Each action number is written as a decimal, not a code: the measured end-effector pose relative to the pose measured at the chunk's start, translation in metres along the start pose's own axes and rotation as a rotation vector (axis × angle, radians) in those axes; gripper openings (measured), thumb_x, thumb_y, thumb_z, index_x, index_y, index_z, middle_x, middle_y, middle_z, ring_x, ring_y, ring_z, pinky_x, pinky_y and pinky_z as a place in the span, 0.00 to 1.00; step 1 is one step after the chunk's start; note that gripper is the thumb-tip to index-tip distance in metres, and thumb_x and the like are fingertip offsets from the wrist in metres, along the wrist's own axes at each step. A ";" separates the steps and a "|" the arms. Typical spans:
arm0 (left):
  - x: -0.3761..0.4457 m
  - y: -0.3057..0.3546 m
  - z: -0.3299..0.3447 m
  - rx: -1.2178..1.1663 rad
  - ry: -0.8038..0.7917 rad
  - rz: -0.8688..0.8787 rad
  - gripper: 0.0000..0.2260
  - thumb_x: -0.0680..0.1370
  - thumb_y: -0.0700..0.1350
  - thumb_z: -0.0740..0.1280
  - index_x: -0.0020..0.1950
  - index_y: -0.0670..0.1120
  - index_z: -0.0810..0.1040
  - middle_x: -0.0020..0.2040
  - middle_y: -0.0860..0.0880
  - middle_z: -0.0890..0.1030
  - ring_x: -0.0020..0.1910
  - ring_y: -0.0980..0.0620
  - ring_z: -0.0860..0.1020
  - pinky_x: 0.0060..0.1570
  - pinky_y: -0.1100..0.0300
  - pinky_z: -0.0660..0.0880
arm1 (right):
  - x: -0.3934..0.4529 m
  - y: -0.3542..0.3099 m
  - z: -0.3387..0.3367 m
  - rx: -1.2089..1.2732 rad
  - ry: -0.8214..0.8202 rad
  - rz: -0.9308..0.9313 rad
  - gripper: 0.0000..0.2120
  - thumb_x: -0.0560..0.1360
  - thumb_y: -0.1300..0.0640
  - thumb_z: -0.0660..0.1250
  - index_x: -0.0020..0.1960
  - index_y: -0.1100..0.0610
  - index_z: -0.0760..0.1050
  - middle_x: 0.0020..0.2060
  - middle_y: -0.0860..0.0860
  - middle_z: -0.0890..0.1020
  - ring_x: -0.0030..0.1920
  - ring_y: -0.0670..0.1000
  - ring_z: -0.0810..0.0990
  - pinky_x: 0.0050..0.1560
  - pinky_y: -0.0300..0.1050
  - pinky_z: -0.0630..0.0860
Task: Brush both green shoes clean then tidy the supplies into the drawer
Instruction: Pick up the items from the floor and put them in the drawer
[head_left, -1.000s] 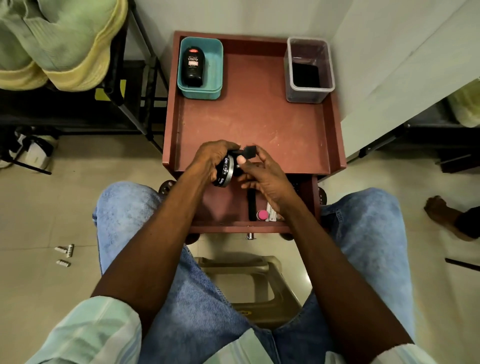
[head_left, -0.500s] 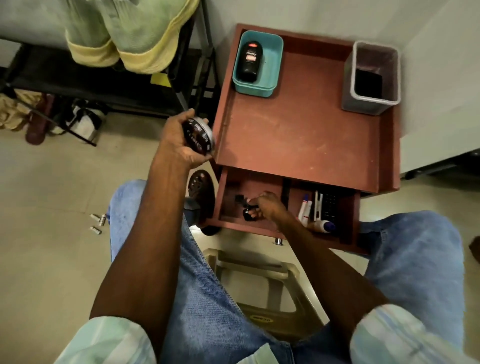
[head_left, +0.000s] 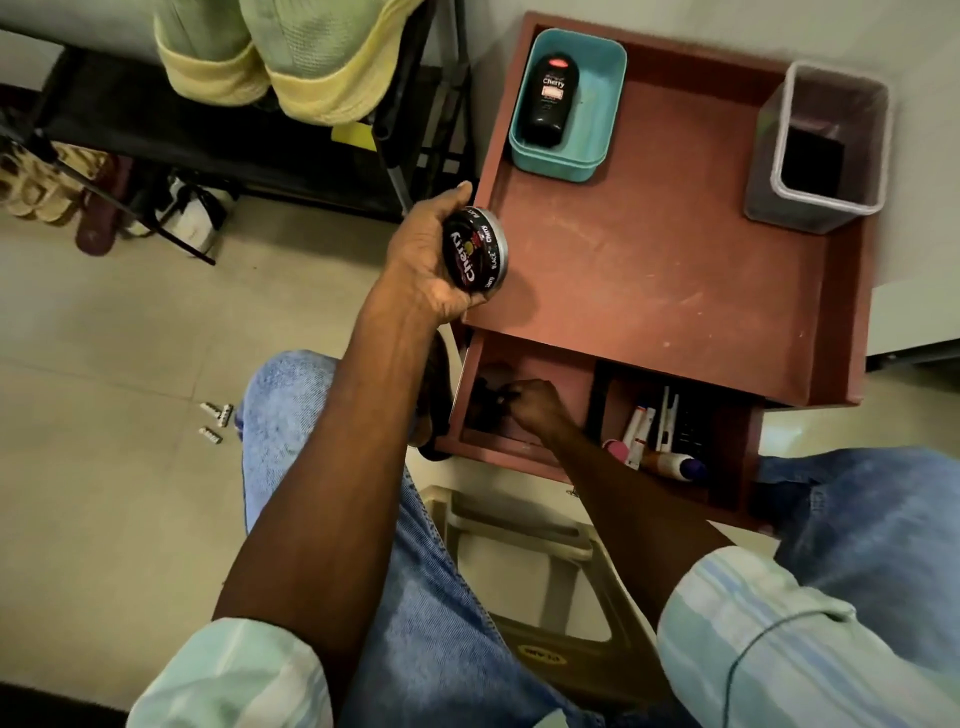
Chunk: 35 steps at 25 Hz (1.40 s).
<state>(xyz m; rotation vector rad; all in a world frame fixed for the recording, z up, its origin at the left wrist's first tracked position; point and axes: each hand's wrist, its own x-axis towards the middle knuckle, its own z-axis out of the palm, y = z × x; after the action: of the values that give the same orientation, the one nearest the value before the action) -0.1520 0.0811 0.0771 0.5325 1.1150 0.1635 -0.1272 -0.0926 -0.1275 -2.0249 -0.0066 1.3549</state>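
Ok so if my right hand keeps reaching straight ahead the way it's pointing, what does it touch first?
Probably the dark object right at the fingertips of your right hand in the drawer's left compartment; beyond it is the drawer's left wall. Shadow makes the contact hard to judge.

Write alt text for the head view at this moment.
The left hand holds a round polish tin beside the red table, while the right hand reaches into the open drawer's left compartment onto a dark item, unclear.

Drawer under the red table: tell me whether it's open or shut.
Open. The drawer is pulled out, both compartments exposed, and the right hand reaches into its left one.
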 end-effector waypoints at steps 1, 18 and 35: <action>-0.001 -0.002 0.001 0.020 -0.006 0.001 0.17 0.73 0.50 0.72 0.58 0.45 0.77 0.51 0.42 0.82 0.49 0.43 0.81 0.48 0.48 0.78 | 0.011 0.007 0.003 -0.130 0.024 0.011 0.12 0.78 0.61 0.61 0.57 0.55 0.81 0.60 0.52 0.80 0.60 0.55 0.77 0.60 0.49 0.70; -0.014 -0.061 0.034 0.796 -0.039 0.087 0.31 0.66 0.61 0.76 0.57 0.39 0.79 0.56 0.42 0.82 0.54 0.44 0.81 0.59 0.47 0.77 | -0.136 -0.052 -0.081 0.777 -0.292 -0.190 0.21 0.77 0.53 0.66 0.65 0.63 0.72 0.47 0.59 0.82 0.40 0.51 0.82 0.39 0.40 0.80; 0.005 -0.005 0.025 0.152 0.065 0.212 0.08 0.76 0.47 0.70 0.48 0.43 0.80 0.53 0.41 0.83 0.52 0.46 0.82 0.53 0.52 0.80 | 0.029 -0.005 -0.025 -0.227 0.187 -0.072 0.10 0.76 0.61 0.65 0.55 0.58 0.80 0.53 0.55 0.82 0.53 0.55 0.80 0.43 0.38 0.71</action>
<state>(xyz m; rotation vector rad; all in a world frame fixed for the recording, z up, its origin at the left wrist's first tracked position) -0.1286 0.0704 0.0784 0.7862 1.1383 0.2833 -0.0917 -0.0922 -0.1429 -2.3113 -0.1534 1.1590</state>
